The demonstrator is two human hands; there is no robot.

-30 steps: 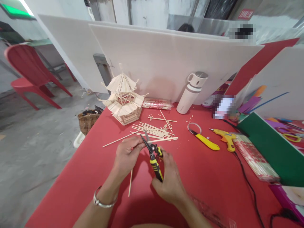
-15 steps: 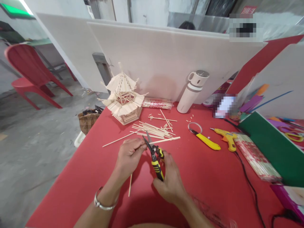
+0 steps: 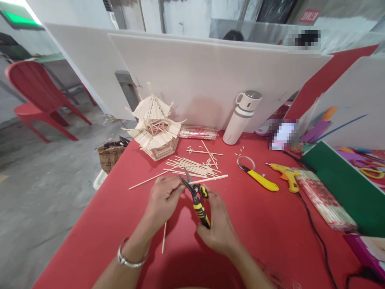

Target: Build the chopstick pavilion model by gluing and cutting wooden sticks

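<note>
one pair of yellow-and-black cutters (image 3: 196,195) is gripped by the right hand (image 3: 218,225), fingers wrapped round the handles, blades parted in a v and pointed far-left. the left hand (image 3: 164,197) is closed in a pinch right at the blades, on the left end of one thin stick (image 3: 212,178). the stick is run out to the right from the blades, over the red table (image 3: 270,233), near centre. one loose stick (image 3: 164,237) is laid beside the left wrist. a stick pile (image 3: 192,165), too many to count, is spread just beyond the hands. further off are one pavilion model (image 3: 154,129) far left, one white bottle (image 3: 242,118) far centre, and one yellow-handled tool (image 3: 261,180) and one glue gun (image 3: 286,173) to the right. two wrapped packs are seen: far pack (image 3: 198,132) by the model, right pack (image 3: 325,201) beside the glue gun.
</note>
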